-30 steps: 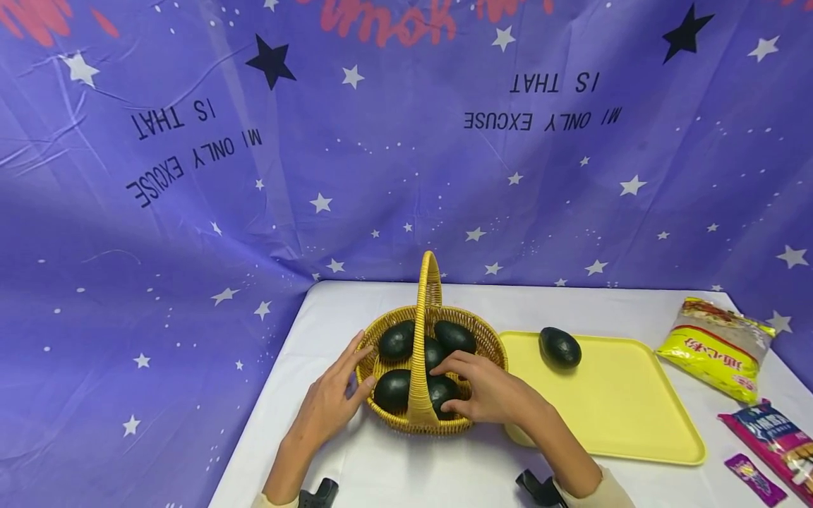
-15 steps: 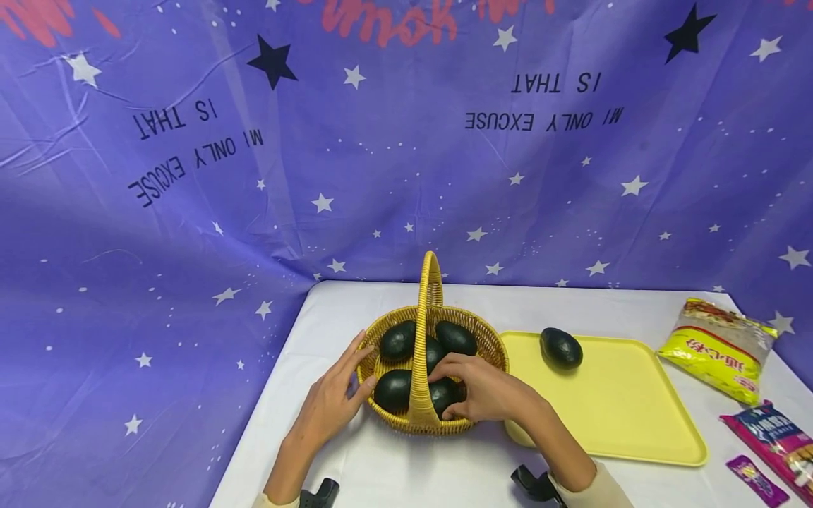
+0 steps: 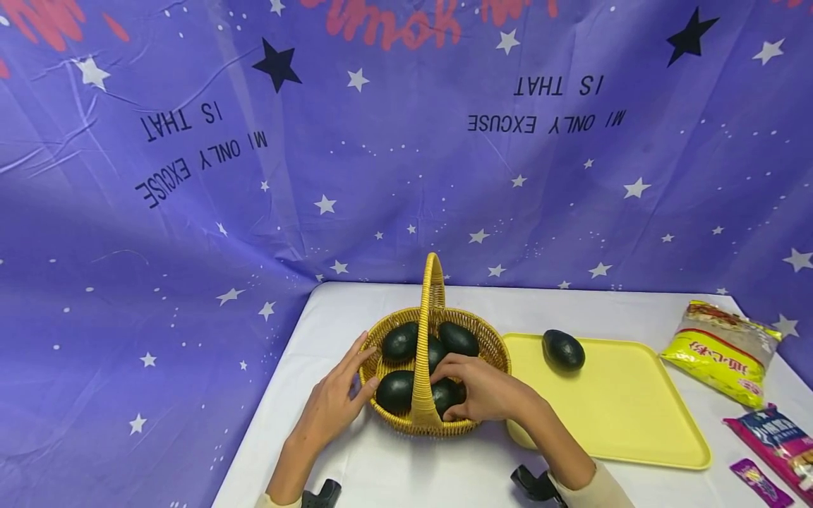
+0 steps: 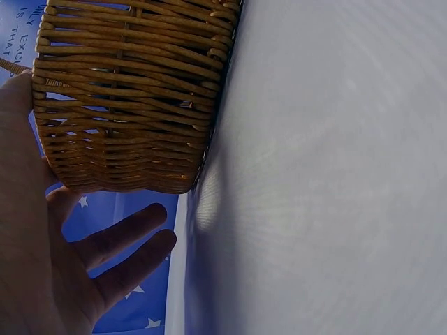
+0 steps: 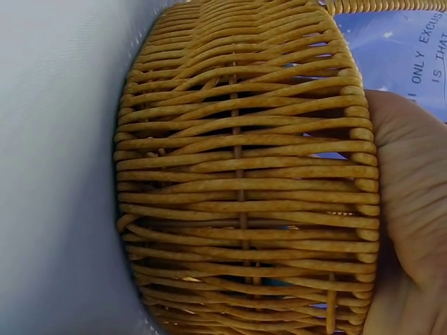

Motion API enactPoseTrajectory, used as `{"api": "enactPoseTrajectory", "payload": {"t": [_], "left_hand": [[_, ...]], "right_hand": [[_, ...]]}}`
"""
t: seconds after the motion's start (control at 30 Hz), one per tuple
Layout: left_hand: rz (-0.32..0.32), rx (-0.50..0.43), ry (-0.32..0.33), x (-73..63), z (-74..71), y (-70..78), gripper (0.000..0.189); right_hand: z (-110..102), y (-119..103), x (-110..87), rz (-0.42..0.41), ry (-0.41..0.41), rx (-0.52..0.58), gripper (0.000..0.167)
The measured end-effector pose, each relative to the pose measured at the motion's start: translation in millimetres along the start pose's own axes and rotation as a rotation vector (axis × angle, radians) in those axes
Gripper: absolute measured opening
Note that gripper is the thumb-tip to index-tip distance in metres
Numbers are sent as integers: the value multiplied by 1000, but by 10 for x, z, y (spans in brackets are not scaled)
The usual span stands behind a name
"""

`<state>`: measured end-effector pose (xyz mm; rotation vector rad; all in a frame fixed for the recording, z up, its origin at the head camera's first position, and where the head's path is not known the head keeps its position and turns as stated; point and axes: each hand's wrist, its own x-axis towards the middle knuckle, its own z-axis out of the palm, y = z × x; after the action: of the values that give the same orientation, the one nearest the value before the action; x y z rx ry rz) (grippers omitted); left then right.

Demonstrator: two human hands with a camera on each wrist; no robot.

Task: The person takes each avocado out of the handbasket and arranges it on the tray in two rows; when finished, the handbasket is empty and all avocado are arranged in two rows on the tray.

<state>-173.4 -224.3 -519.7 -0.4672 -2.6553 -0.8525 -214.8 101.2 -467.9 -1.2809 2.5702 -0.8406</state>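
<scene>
A yellow wicker basket (image 3: 394, 425) with a tall arched handle stands on the table and holds several dark green avocados. My right hand (image 3: 485, 389) reaches over the basket's right rim, its thumb and fingers around the front right avocado (image 3: 447, 396). In the right wrist view the basket's woven wall (image 5: 244, 174) hides the fingertips. At the left rim rests my left hand (image 3: 330, 403), thumb and forefinger against the wicker. The left wrist view shows other fingers (image 4: 133, 269) of that hand stretched out and spread, apart from the wall.
A yellow tray (image 3: 635, 402) lies to the right of the basket, with one avocado (image 3: 564, 351) near its back edge. Farther right are a yellow food bag (image 3: 724, 356), a pink and blue snack packet (image 3: 778, 441) and a small purple packet (image 3: 761, 482). A purple curtain (image 3: 406, 155) hangs behind.
My right hand's fingers have closed around the front right avocado, which sits in the basket as before. My left hand keeps its place at the rim. The head view has shifted slightly.
</scene>
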Motion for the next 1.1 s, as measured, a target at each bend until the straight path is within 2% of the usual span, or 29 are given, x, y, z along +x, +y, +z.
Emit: {"api": "enactPoseTrajectory", "payload": {"t": [0.5, 1.1], "left_hand": [[-5, -11, -2, 2, 2, 0, 58], [-2, 5, -9, -17, 6, -1, 57]], "right_hand": [[-11, 5, -35, 23, 74, -72, 51], [-2, 14, -118, 28, 179, -77, 51]]}}
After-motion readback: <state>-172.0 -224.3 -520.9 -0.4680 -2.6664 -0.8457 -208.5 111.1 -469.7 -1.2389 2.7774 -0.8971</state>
